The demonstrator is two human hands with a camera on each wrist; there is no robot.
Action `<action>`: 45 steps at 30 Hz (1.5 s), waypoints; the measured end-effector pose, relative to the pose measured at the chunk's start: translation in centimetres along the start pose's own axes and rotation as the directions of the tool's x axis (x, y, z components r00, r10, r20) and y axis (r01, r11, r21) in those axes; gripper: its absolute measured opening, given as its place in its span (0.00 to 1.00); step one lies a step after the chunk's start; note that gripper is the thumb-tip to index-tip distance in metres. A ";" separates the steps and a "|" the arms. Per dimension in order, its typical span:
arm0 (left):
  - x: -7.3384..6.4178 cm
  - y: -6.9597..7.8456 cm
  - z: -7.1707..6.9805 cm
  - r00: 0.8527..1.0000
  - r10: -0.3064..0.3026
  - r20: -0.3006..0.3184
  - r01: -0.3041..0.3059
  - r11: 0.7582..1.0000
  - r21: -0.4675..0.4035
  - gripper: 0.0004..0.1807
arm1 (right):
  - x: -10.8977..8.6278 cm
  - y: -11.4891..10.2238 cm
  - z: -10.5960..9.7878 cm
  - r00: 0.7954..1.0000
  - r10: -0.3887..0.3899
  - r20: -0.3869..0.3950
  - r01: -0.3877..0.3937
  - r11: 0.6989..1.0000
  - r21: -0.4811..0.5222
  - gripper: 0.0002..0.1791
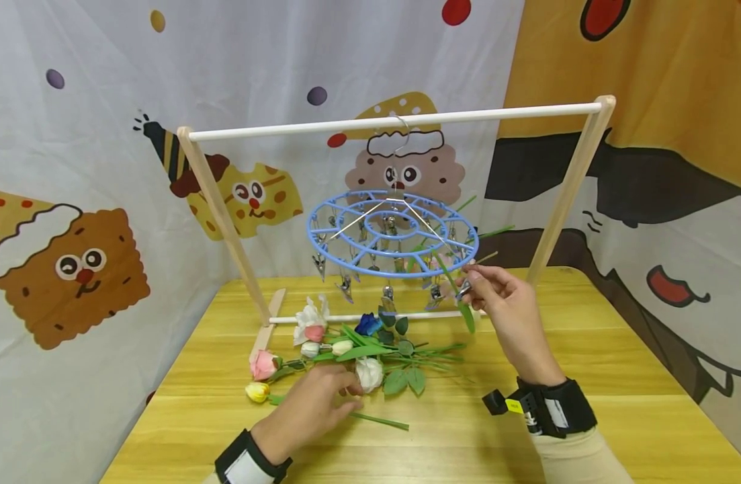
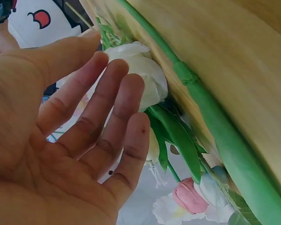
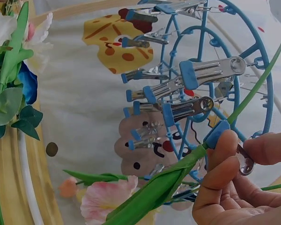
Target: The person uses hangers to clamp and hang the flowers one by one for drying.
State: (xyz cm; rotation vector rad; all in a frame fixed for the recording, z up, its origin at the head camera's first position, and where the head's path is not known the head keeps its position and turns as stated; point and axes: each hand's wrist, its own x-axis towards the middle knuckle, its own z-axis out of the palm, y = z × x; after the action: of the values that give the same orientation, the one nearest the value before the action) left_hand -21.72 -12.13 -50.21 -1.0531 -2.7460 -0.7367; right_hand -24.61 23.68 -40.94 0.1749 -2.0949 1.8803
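My right hand (image 1: 512,312) pinches a metal clothespin clip (image 3: 218,133) with a blue tip at the right edge of a round blue clip hanger (image 1: 400,274). In the right wrist view, a green flower stem (image 3: 253,93) passes through that clip, its leaf pointing down past my fingers. My left hand (image 1: 312,407) is low over the table with fingers loosely spread and nothing in them. Close to its fingertips are a white rose (image 1: 369,374) and the stem of a yellow tulip (image 1: 258,392). Other clips (image 1: 344,288) dangle around the hanger.
The hanger hooks onto the white rail (image 1: 497,115) of a wooden stand (image 1: 209,195). Pink flowers (image 3: 107,199) hang behind the right-hand clip. Across the table (image 1: 594,417) lie a pink rose (image 1: 264,365), a blue rose (image 1: 368,325) and several other artificial flowers.
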 end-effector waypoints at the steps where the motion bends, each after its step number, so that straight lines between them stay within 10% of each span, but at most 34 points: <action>1: -0.1 0.0 0.0 1.000 0.007 0.003 -0.007 1.000 0.025 0.06 | 0.1 0.0 -0.1 1.000 0.003 -0.004 -0.003 1.000 0.012 0.23; 8: -0.3 -0.6 0.4 0.996 0.087 0.014 -0.088 0.983 0.160 0.07 | 0.5 0.5 -0.5 0.999 0.013 -0.030 -0.012 0.999 0.040 0.26; 20: -0.4 -1.2 0.6 0.990 0.126 0.062 -0.131 0.988 0.083 0.11 | 0.6 0.3 -0.8 0.996 0.078 -0.037 -0.079 0.997 -0.020 0.26; 33: -0.4 -1.0 0.8 0.991 0.102 0.083 -0.112 0.985 0.128 0.09 | 0.3 0.0 -1.4 0.993 0.111 -0.029 -0.115 0.954 -0.277 0.21; 40: 0.1 -0.4 0.4 0.993 0.102 0.063 -0.106 0.992 0.063 0.05 | -0.4 -0.8 -1.7 0.985 0.084 0.151 0.000 0.875 -0.484 0.23; 45: 0.6 0.3 0.0 0.991 0.132 -0.009 -0.132 0.991 0.021 0.06 | -1.2 -1.7 -1.2 0.919 0.154 0.363 0.069 0.844 -0.533 0.22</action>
State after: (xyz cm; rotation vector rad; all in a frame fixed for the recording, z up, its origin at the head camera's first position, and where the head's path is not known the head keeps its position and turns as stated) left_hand -21.99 -11.54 -49.95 -1.2094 -2.6381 -0.6909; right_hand -22.82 24.50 -39.58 0.4010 -2.8340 1.2676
